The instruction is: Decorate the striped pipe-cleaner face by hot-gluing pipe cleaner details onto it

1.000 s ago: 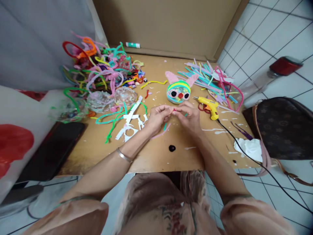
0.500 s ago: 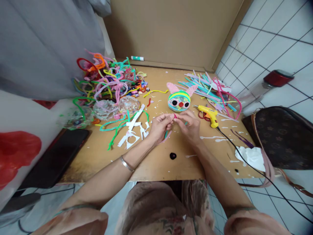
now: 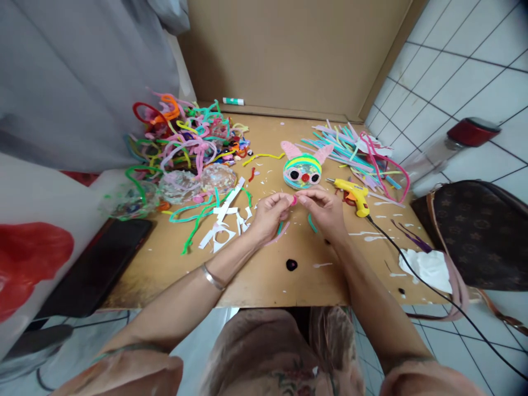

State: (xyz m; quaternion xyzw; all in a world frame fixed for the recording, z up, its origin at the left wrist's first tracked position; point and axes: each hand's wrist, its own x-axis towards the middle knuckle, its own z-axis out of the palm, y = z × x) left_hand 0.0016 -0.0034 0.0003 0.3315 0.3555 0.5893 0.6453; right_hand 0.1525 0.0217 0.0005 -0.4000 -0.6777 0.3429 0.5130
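Note:
My left hand [image 3: 269, 213] and my right hand [image 3: 325, 209] meet over the middle of the wooden table [image 3: 256, 264], fingertips pinched together on a small pink pipe cleaner piece [image 3: 294, 201]. Just behind them stands a round striped craft face [image 3: 302, 169] with pink ears, two dark eyes and a red nose. A pale pink strand [image 3: 281, 231] and a teal bit [image 3: 311, 223] lie on the table under my hands.
A tangled heap of coloured pipe cleaners [image 3: 185, 137] fills the back left, clear plastic domes [image 3: 193, 181] before it. White paper scraps [image 3: 225, 217] lie left of my hands. A yellow glue gun [image 3: 353, 193] with black cord, straight pipe cleaners [image 3: 355, 151], a brown bag [image 3: 474, 236] and a black phone [image 3: 94, 264] surround.
My right hand has shifted slightly right and turned, uncovering the teal bit on the table. Both hands keep pinching the pink piece. The view barely moved since half a second ago.

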